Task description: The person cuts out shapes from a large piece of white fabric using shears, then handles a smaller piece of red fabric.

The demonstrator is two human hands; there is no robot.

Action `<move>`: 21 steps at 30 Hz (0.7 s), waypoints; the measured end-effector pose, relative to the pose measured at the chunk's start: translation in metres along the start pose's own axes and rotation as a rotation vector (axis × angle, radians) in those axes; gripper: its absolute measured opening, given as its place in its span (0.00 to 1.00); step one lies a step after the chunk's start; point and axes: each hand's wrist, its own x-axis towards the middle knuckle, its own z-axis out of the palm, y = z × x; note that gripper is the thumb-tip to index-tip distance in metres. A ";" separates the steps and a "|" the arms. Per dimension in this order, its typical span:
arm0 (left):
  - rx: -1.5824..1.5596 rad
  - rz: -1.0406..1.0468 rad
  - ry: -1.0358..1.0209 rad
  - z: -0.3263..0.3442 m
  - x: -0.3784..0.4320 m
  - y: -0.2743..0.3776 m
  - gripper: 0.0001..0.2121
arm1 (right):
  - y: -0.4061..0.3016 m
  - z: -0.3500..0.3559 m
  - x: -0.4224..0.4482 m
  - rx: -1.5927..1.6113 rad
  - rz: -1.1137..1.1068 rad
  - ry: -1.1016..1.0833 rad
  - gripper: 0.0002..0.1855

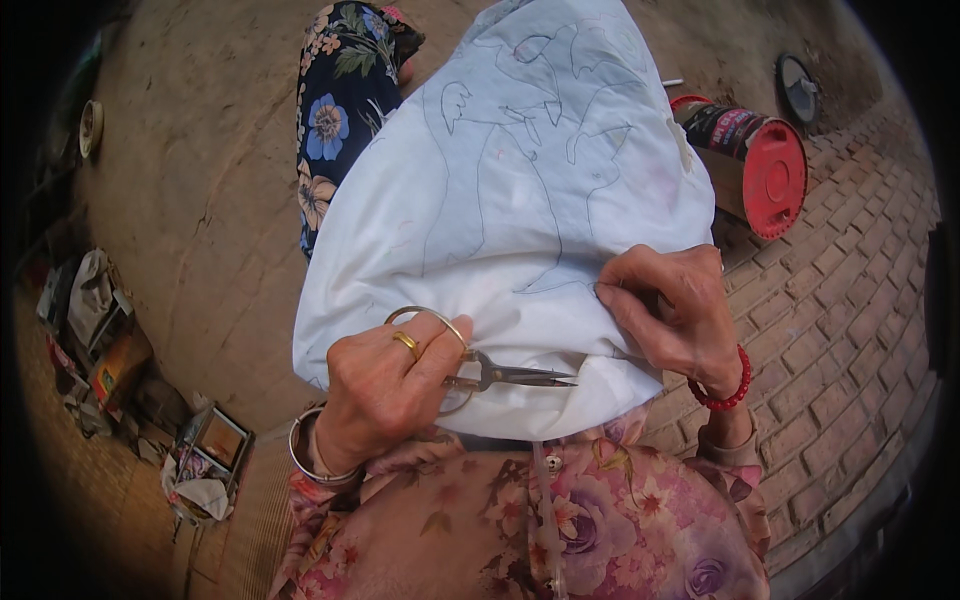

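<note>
A white cloth (517, 202) with thin dark outlines drawn or stitched on it lies over my lap. My left hand (397, 375) holds a pair of metal scissors (517, 375), with its fingers at the ring handles; the narrow blades point right over the cloth's near folds and look nearly closed. My left hand also rests against the cloth. On the right, my right hand (667, 307) pinches the cloth between thumb and forefinger, at the end of a dark outline. Whether a needle or thread is between those fingertips cannot be told.
A red-lidded drum (776, 180) lies on its side on brick paving (847, 300) at the right. Beyond it is a round dark object (797, 88). At the lower left stands a small frame holding assorted items (206, 465). A pale round object (91, 129) is at the far left.
</note>
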 end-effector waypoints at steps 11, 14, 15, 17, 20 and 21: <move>-0.008 -0.005 0.004 0.001 0.001 -0.001 0.18 | -0.003 -0.014 -0.016 0.158 0.243 0.423 0.01; -0.009 -0.004 0.001 0.001 0.001 -0.001 0.18 | -0.002 -0.009 -0.010 0.165 0.238 0.181 0.04; -0.008 -0.007 0.001 0.001 0.001 -0.001 0.18 | -0.004 -0.010 -0.007 0.175 0.274 0.093 0.05; 0.003 -0.003 0.007 0.001 0.002 -0.001 0.18 | -0.005 -0.012 -0.001 0.145 0.273 0.005 0.05; 0.004 -0.007 0.005 0.001 0.003 0.000 0.18 | 0.002 -0.007 0.003 0.191 0.153 -0.017 0.04; 0.005 -0.011 0.002 0.000 0.003 0.000 0.18 | 0.005 -0.004 0.004 0.222 0.091 -0.007 0.04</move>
